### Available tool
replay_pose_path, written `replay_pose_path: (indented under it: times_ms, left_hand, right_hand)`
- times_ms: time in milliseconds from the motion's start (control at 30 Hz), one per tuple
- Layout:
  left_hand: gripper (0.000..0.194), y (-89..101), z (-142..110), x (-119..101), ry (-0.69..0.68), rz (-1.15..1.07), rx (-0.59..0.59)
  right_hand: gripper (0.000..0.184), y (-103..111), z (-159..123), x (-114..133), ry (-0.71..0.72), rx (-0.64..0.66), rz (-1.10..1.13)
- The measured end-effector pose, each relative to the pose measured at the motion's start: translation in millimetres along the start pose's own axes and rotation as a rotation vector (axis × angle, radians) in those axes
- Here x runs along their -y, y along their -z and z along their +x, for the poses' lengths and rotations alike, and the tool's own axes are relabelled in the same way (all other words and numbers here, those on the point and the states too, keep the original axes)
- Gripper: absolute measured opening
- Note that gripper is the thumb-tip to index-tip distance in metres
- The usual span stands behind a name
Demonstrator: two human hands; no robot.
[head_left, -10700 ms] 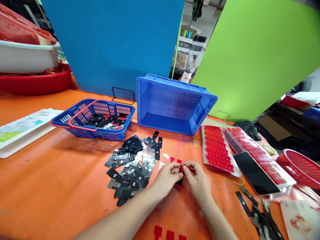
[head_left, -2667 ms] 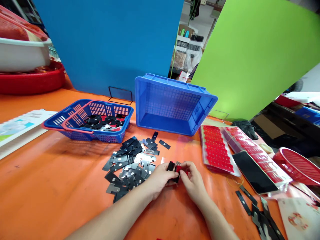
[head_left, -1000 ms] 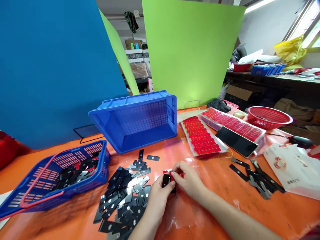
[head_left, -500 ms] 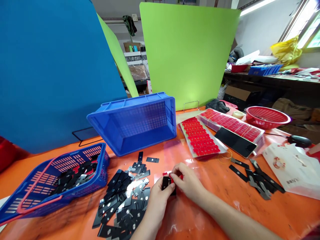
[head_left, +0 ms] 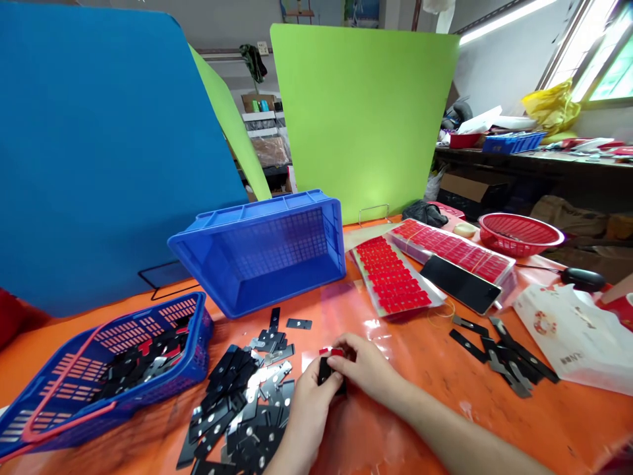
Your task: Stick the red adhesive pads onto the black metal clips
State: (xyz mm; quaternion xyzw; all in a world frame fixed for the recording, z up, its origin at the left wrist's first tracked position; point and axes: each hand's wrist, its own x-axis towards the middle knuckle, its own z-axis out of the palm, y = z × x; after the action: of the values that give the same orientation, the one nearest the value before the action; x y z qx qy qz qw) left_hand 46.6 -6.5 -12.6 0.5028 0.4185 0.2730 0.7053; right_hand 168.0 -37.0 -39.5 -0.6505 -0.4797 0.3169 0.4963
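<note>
My left hand (head_left: pixel 309 402) is closed around a small black plate (head_left: pixel 324 371), held just above the table in front of me. My right hand (head_left: pixel 368 373) meets it from the right, with thumb and finger pinching a red sticker (head_left: pixel 337 353) at the plate's upper end. Fingers cover most of both pieces, so how far the sticker touches the plate cannot be made out. Beyond the fingertips a bit of red (head_left: pixel 324 351) shows on the table. Left of my hands spreads a pile of black and silver metal plates (head_left: pixel 237 396).
A blue basket (head_left: pixel 200 343) at left holds black and red pieces. A blue crate (head_left: pixel 257 303) lies on its side behind. To the right are red sticker sheets (head_left: pixel 390 274), a phone (head_left: pixel 459 284), several loose plates (head_left: pixel 509 359), a white bag (head_left: pixel 568 336) and a red basket (head_left: pixel 519 244).
The view has swung right and tilted up slightly. Both hands stay together on the black plate; the right fingers have shifted over its top end, with the red sticker now there.
</note>
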Motion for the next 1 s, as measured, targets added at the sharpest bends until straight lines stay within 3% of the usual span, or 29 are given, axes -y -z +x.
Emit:
replay_pose_path:
  times_ms: [33,167,267,367,467,567,733,833,1000]
  left_hand:
    - [0.032,0.0,1.1,1.4,0.002,0.003,0.000]
    - [0.038,1.5,8.3,9.8,0.037,-0.042,-0.005]
    - [0.038,3.2,10.9,12.2,0.080,-0.075,-0.014]
    - [0.031,2.9,7.8,7.7,0.103,-0.080,-0.015]
    - [0.027,0.5,1.2,-0.5,0.098,-0.124,-0.004]
    - [0.025,2.5,-2.2,-6.3,0.145,-0.283,-0.028]
    - [0.016,21.7,0.3,-9.8,0.292,-0.712,-0.123]
    - [0.011,30.5,-0.2,-11.4,0.258,-0.864,-0.068]
    - [0.020,34.3,-2.1,-10.8,0.182,-0.977,0.139]
  right_hand:
    - [0.009,0.5,1.5,-0.6,-0.008,0.009,0.010]
    - [0.029,3.1,6.9,-1.6,-0.077,-0.008,0.105]
    - [0.027,5.7,7.4,0.2,-0.063,0.025,0.140]
    - [0.019,7.6,6.0,0.9,-0.014,0.085,0.147]
    - [0.021,8.3,6.1,-3.2,-0.054,0.104,0.211]
    - [0.022,9.3,7.1,-8.4,-0.085,0.080,0.212]
    - [0.020,9.7,4.5,-6.6,0.019,0.051,-0.015]
    - [0.019,7.2,1.8,-1.2,0.082,0.032,-0.109]
    - [0.016,1.8,9.5,10.8,0.183,0.095,-0.343]
